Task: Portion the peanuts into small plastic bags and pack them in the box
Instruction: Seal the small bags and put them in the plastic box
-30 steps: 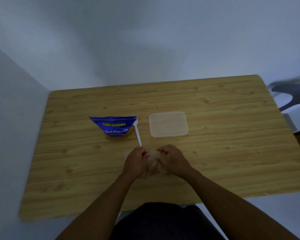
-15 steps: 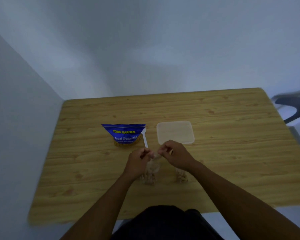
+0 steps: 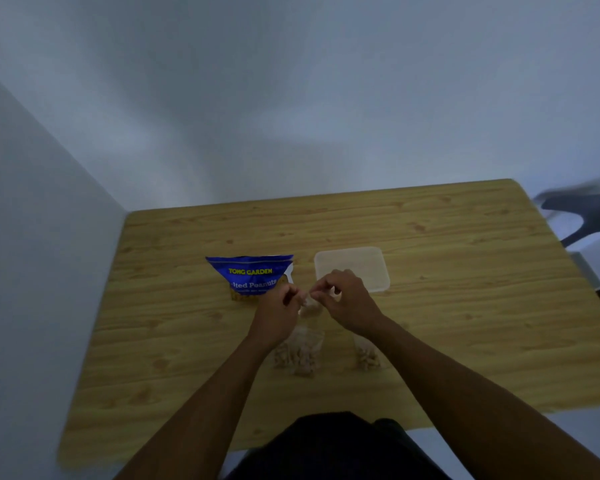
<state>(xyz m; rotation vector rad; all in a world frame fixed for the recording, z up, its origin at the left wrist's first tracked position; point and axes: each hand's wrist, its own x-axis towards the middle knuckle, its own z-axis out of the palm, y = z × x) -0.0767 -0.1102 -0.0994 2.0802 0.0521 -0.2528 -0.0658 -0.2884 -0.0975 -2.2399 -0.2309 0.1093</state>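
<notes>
Now both hands, left [image 3: 277,315] and right [image 3: 347,299], pinch small bag [image 3: 309,305] raised higher off table [image 3: 465,306].

Your left hand [image 3: 278,311] sits at about 11 o'clock from your torso, fingers curled, thumb and fingertips pinched together toward 3 o'clock. Your right hand [image 3: 344,299] is just beside it at 12 o'clock, knuckles up, its fingers pinched toward 9 o'clock. The two sets of fingertips nearly meet. Both bare forearms run in from 5 and 7 o'clock, converging at the wrists.
</notes>
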